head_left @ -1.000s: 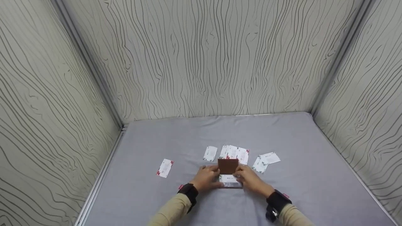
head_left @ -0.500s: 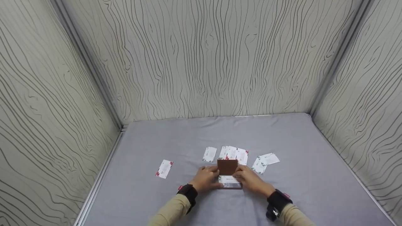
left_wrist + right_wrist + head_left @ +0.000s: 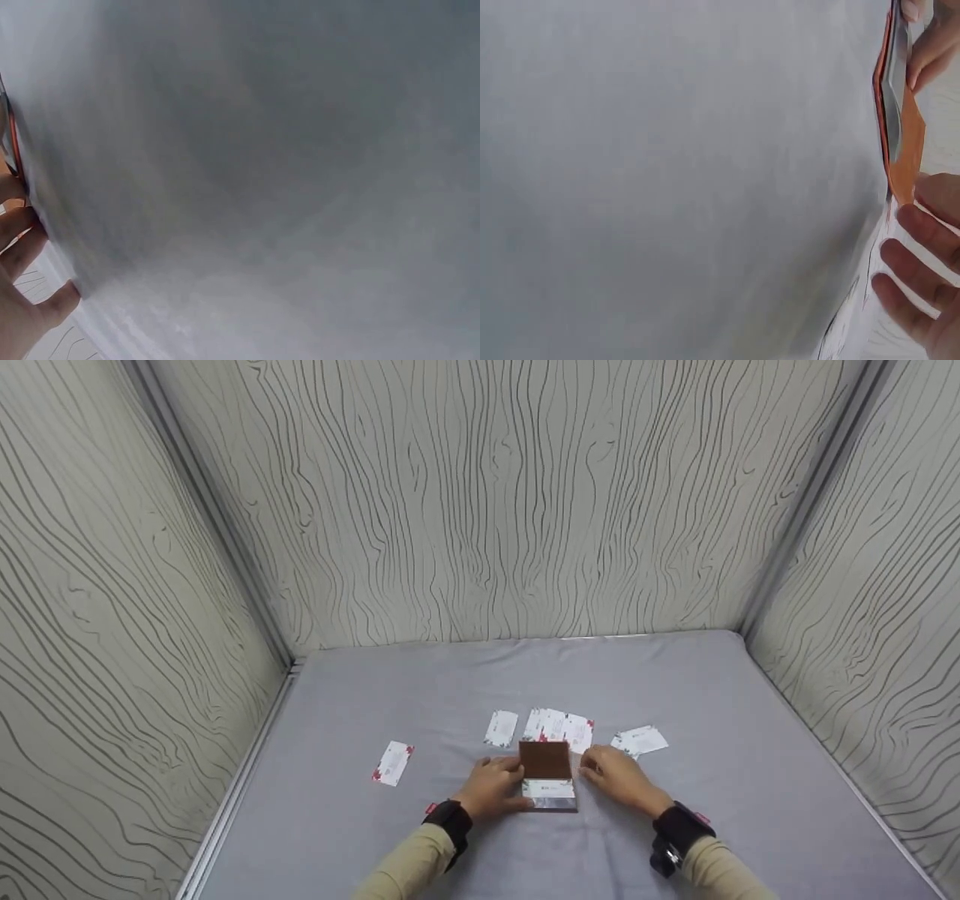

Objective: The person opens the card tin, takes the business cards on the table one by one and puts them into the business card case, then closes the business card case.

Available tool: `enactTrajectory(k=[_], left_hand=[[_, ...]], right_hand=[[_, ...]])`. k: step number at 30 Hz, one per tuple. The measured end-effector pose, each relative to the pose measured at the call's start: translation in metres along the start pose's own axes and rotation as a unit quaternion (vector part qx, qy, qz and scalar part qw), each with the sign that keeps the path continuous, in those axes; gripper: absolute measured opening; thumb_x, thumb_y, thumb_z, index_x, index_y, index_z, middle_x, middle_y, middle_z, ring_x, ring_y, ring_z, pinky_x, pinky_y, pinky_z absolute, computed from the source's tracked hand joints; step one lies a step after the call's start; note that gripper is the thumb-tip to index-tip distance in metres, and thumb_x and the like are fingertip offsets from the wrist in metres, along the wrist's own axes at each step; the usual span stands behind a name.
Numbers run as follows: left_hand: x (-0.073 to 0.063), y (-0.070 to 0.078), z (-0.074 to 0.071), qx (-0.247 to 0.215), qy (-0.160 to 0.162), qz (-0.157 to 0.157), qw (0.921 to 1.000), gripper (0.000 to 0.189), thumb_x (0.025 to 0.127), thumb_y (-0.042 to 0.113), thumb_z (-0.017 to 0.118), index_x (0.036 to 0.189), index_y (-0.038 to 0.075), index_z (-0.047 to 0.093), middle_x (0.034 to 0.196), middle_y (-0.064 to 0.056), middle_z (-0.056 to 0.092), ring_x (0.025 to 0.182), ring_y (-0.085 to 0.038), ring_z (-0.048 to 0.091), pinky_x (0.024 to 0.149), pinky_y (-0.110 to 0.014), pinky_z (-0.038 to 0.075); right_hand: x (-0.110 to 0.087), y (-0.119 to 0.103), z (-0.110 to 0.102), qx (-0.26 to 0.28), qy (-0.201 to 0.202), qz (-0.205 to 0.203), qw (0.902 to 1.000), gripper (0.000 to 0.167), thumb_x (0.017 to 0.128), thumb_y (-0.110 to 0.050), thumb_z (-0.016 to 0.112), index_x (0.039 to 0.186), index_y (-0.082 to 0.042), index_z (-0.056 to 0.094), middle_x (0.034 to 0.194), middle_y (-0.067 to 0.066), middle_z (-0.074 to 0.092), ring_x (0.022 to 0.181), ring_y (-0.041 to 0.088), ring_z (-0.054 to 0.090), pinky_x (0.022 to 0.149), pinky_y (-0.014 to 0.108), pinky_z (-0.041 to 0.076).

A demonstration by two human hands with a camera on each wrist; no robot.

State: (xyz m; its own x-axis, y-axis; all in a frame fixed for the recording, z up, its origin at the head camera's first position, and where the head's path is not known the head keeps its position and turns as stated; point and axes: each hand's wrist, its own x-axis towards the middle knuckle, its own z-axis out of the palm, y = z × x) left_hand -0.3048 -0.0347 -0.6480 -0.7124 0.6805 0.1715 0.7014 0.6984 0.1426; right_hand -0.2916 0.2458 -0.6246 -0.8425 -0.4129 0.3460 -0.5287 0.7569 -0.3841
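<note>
A brown card holder (image 3: pixel 545 761) lies unfolded on the cloth in the head view, its back flap raised. A white printed card (image 3: pixel 548 788) sits in its front half, above a clear pocket strip. My left hand (image 3: pixel 489 787) holds the holder's left side, thumb at the front corner and fingers by the flap. To the right of the holder is my right hand (image 3: pixel 619 778), fingers loosely bent and holding nothing. The right wrist view shows those fingers (image 3: pixel 911 270) spread near the orange-brown flap (image 3: pixel 909 146). In the left wrist view, only part of the left hand (image 3: pixel 26 277) shows.
Behind the holder lie several overlapping flowered cards (image 3: pixel 556 723), with a single card (image 3: pixel 501 728) left of them. Overlapping cards (image 3: pixel 642 739) lie behind the right hand, which partly covers them. A red-cornered card (image 3: pixel 393 763) is far left. Patterned walls (image 3: pixel 510 510) enclose the grey cloth.
My right hand has let go of the card and holder and moved right, now covering part of the right-hand cards. The left hand stays on the holder.
</note>
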Motion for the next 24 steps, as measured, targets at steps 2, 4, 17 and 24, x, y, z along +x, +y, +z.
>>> enactTrajectory(k=[2, 4, 17, 24], left_hand=[[0.0, 0.0, 0.0, 0.001, 0.002, 0.003, 1.0, 0.061, 0.087, 0.056, 0.067, 0.128, 0.01, 0.066, 0.135, -0.005, 0.058, 0.126, -0.024, 0.053, 0.102, -0.054, 0.039], [0.0, -0.001, 0.0, 0.001, 0.004, 0.005, 1.0, 0.062, 0.087, 0.056, 0.067, 0.128, 0.01, 0.066, 0.136, -0.006, 0.058, 0.126, -0.024, 0.053, 0.102, -0.054, 0.039], [0.0, -0.001, -0.003, 0.003, 0.005, 0.007, 1.0, 0.063, 0.088, 0.056, 0.066, 0.13, 0.009, 0.065, 0.138, -0.007, 0.057, 0.127, -0.023, 0.052, 0.102, -0.052, 0.04], [0.0, 0.001, -0.002, 0.005, 0.005, 0.008, 0.9999, 0.06, 0.088, 0.054, 0.068, 0.128, 0.009, 0.066, 0.137, -0.008, 0.057, 0.125, -0.024, 0.053, 0.102, -0.054, 0.04]], right_hand=[[0.0, 0.005, -0.003, -0.018, 0.014, 0.01, 0.9997, 0.014, 0.085, -0.01, 0.075, 0.077, -0.013, 0.063, 0.072, -0.008, 0.054, 0.068, 0.013, 0.053, 0.063, 0.035, 0.046], [0.0, 0.009, -0.005, -0.041, 0.032, 0.011, 0.9986, 0.02, 0.084, -0.013, 0.076, 0.072, -0.015, 0.06, 0.07, -0.007, 0.052, 0.067, 0.016, 0.052, 0.062, 0.036, 0.044], [-0.004, 0.042, -0.018, -0.076, 0.046, 0.124, 0.9883, 0.023, 0.084, -0.014, 0.075, 0.1, -0.001, 0.065, 0.102, 0.022, 0.058, 0.1, 0.047, 0.052, 0.081, 0.059, 0.044], [-0.009, 0.06, -0.03, -0.093, 0.026, 0.174, 0.9799, 0.033, 0.091, -0.018, 0.068, 0.111, 0.008, 0.062, 0.109, 0.032, 0.055, 0.103, 0.053, 0.049, 0.083, 0.063, 0.042]])
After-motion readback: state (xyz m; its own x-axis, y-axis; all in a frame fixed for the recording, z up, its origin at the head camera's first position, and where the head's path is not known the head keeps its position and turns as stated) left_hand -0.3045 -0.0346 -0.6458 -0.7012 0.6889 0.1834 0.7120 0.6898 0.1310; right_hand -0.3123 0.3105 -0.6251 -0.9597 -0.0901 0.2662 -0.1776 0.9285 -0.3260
